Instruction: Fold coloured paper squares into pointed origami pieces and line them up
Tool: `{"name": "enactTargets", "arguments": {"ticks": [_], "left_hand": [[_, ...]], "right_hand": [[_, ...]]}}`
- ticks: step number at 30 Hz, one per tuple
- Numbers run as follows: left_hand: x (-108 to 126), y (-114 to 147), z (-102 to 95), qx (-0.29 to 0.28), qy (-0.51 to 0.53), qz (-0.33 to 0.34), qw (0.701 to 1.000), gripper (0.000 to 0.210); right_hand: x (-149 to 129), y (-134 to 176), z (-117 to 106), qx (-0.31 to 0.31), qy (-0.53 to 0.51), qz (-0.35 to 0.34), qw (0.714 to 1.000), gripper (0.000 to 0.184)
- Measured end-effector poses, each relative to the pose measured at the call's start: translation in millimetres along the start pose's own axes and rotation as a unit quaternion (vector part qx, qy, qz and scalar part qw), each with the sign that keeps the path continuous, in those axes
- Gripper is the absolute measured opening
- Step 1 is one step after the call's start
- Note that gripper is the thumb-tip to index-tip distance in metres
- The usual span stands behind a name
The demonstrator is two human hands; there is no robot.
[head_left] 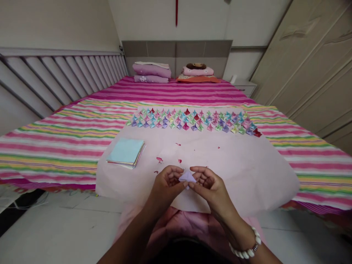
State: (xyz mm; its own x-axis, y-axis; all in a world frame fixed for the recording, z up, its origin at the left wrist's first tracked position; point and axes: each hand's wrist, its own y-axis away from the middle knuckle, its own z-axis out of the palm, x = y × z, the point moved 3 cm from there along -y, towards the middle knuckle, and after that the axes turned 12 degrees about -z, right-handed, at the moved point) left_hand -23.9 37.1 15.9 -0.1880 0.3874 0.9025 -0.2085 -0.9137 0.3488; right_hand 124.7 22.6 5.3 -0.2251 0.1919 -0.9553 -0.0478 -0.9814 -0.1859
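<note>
A small folded piece of lilac paper point(187, 176) is held up between my two hands, low in the middle of the view. My left hand point(169, 182) pinches its left side, thumb at the lower edge. On the opposite side my right hand point(206, 183) grips it the same way, and a bracelet of pale beads circles that wrist. Beyond the hands, rows of small folded paper pieces point(186, 126) in many colours stand on a large pale pink sheet point(233, 161). To the left lies a stack of square papers point(127, 151), light blue on top.
The sheet lies on a bed with a striped cover point(60, 143). Small red marks or scraps point(159, 160) dot the sheet. Folded bedding point(152, 70) sits by the headboard point(176, 55). A slatted rail point(63, 77) runs along the left, a wardrobe point(310, 73) along the right.
</note>
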Motion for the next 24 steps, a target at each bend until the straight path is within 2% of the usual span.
{"name": "enactTargets", "arguments": {"ticks": [5, 12, 15, 18, 21, 24], "left_hand": [[0.0, 0.5, -3.7, -0.004, -0.053, 0.014, 0.999, 0.035], [4.7, -2.9, -10.3, -0.049, -0.048, -0.023, 0.997, 0.041], [2.4, -4.8, -11.1, -0.037, -0.026, -0.021, 0.999, 0.042], [-5.4, -5.3, -6.6, -0.008, 0.013, -0.03, 0.999, 0.047], [-16.0, -4.2, 2.3, -0.014, 0.03, -0.064, 0.997, 0.035], [-21.8, -2.5, 6.1, -0.024, 0.076, -0.095, 0.992, 0.029]], "right_hand": [[-0.3, -1.4, 0.1, 0.006, -0.011, 0.015, 1.0, 0.041], [3.8, -1.3, -4.4, 0.01, -0.055, 0.04, 0.998, 0.055], [4.9, -1.8, -5.2, 0.019, -0.068, 0.04, 0.997, 0.054], [5.0, -3.0, -4.9, 0.052, -0.073, 0.029, 0.996, 0.054], [4.6, -3.0, -3.9, 0.078, -0.063, 0.014, 0.995, 0.053], [4.9, -2.0, -4.0, 0.053, -0.054, 0.012, 0.997, 0.047]]}}
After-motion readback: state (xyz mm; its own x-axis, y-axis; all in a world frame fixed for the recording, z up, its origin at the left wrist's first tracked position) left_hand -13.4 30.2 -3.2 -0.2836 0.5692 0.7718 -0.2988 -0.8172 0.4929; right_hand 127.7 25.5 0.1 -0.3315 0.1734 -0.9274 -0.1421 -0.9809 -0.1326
